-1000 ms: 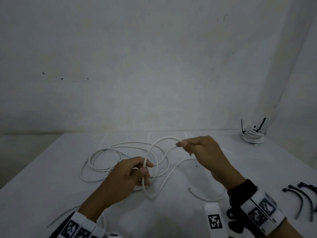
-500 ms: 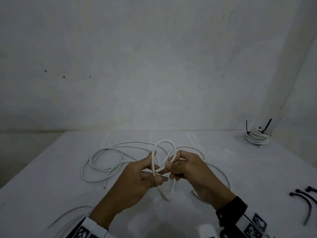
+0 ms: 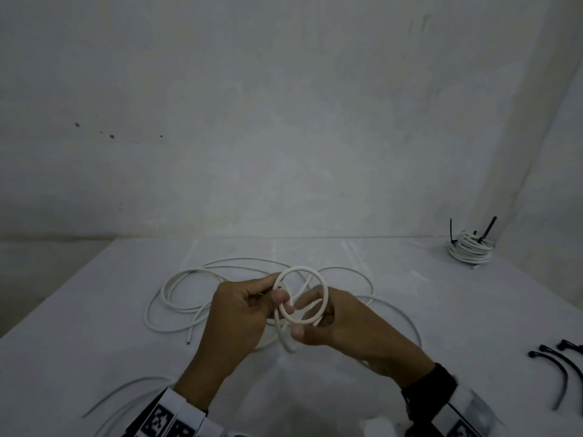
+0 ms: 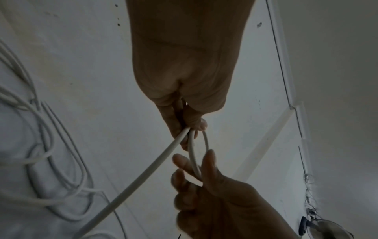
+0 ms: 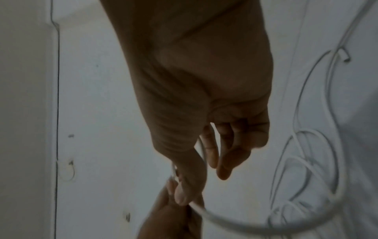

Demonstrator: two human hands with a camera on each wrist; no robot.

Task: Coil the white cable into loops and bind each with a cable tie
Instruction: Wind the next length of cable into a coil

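Observation:
A long white cable sprawls in loose curves over the white table. Above the table's middle, both hands hold a small round loop of it. My left hand pinches the loop's left side, near the cable's cut end, between thumb and fingers; the left wrist view shows the strands gripped in that hand. My right hand curls its fingers through the loop's right side and grips it. Its thumb presses the cable in the right wrist view. Black cable ties lie at the right edge.
A finished white coil bound with black ties sits at the table's far right corner. More white cable strands lie near the front left edge. A plain wall stands behind the table.
The hands came together from apart. The wide arc of cable between them has been drawn into a small tight loop held by both hands.

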